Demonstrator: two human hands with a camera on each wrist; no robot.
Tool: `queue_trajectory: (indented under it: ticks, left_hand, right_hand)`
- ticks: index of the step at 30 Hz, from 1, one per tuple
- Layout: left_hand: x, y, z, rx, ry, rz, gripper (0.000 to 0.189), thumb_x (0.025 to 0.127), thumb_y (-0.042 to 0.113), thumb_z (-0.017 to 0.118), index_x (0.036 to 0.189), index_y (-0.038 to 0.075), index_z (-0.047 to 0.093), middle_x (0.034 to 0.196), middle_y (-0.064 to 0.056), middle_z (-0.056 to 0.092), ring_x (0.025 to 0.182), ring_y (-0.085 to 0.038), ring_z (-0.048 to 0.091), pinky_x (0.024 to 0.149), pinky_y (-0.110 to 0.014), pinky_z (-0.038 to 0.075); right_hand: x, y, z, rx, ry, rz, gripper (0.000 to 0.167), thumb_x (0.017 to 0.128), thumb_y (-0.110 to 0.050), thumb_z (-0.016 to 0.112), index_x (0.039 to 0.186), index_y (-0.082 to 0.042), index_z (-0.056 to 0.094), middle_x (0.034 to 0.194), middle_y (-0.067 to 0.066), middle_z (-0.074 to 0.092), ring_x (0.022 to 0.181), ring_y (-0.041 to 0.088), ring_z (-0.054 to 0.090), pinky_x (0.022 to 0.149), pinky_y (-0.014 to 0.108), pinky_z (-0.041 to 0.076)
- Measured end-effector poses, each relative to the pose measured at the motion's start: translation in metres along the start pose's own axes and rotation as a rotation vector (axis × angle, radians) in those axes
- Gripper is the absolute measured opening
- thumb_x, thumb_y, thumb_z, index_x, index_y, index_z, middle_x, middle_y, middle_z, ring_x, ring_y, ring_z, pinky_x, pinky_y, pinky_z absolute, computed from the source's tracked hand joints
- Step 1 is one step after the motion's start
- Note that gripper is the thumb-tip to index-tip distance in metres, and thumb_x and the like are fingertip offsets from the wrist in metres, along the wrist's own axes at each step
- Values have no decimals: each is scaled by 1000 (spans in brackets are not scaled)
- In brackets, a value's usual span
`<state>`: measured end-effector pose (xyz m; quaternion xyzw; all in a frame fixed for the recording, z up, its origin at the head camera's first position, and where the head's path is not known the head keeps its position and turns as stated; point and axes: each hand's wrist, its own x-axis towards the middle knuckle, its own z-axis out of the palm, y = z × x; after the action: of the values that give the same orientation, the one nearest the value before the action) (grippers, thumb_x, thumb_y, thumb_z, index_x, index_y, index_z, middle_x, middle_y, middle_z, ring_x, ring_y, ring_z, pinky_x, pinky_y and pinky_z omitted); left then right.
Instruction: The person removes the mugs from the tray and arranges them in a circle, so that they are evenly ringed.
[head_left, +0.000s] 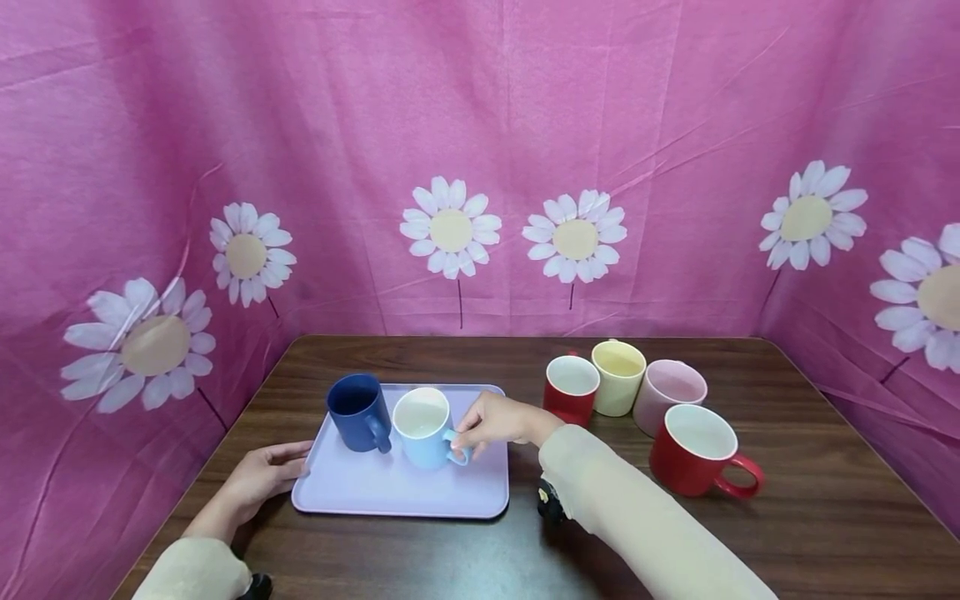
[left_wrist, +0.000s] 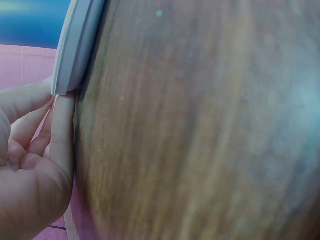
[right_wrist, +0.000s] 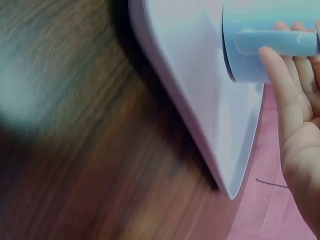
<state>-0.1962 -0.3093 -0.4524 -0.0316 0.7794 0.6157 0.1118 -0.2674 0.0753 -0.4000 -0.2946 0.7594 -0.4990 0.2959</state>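
A light purple tray [head_left: 397,493] lies on the table with a dark blue mug [head_left: 352,429] standing at its back left. Beside that mug, a light blue mug [head_left: 427,446] with a white inside is upright over the middle of the tray. My right hand [head_left: 495,421] pinches its handle [right_wrist: 275,42], thumb on one side and fingers on the other. At the tray's left edge, my left hand [head_left: 262,482] touches the rim with its fingers [left_wrist: 62,127] fairly straight. The rim hides some of those fingertips in the left wrist view.
Right of the tray stand a small red mug [head_left: 566,404], a yellow mug [head_left: 617,392], a pink mug [head_left: 660,400] and a larger red mug [head_left: 682,462], close together. A pink cloth [head_left: 510,100] with daisies surrounds the brown wooden table [head_left: 810,433].
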Motion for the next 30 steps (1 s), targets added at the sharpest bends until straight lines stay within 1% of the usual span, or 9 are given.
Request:
queue_trajectory:
  ticks: [6, 13, 18, 22, 30]
  left_hand:
    - [0, -1, 0, -8, 1, 1, 53, 91, 1, 60, 134, -19, 37, 120, -26, 58, 92, -10, 61, 80, -29, 53]
    - [0, -1, 0, -10, -8, 6, 54, 91, 2, 61, 134, -19, 37, 121, -25, 58, 92, -9, 61, 80, -29, 53]
    - [0, -2, -1, -14, -9, 11, 54, 91, 2, 61, 134, -19, 36, 120, -24, 59, 92, -8, 61, 81, -28, 53]
    - [1, -1, -1, -16, 5, 0, 54, 90, 2, 62, 134, -18, 37, 119, -23, 60, 92, -8, 61, 80, -27, 53]
    - [1, 0, -1, -9, -12, 7, 54, 91, 2, 61, 134, -19, 37, 119, -23, 60, 92, -8, 61, 80, -27, 53]
  right_hand:
    - [-9, 3, -7, -53, -65, -22, 9, 83, -3, 72, 88, 4, 75, 76, 8, 70, 76, 16, 66, 70, 37, 57]
    - [-20, 7, -13, -69, -110, -60, 12, 83, -3, 72, 90, 7, 74, 76, 8, 70, 73, 14, 64, 70, 38, 57]
    - [-29, 6, -19, -88, -118, -64, 12, 84, -4, 72, 91, 6, 74, 77, 6, 70, 73, 12, 63, 70, 35, 57]
    - [-39, 5, -24, -96, -121, -81, 15, 84, -5, 71, 93, 7, 73, 78, 6, 70, 74, 12, 63, 70, 34, 57]
    - [-62, 6, -35, -123, -102, -88, 15, 85, -6, 71, 95, 5, 74, 81, 5, 71, 76, 14, 64, 70, 34, 57]
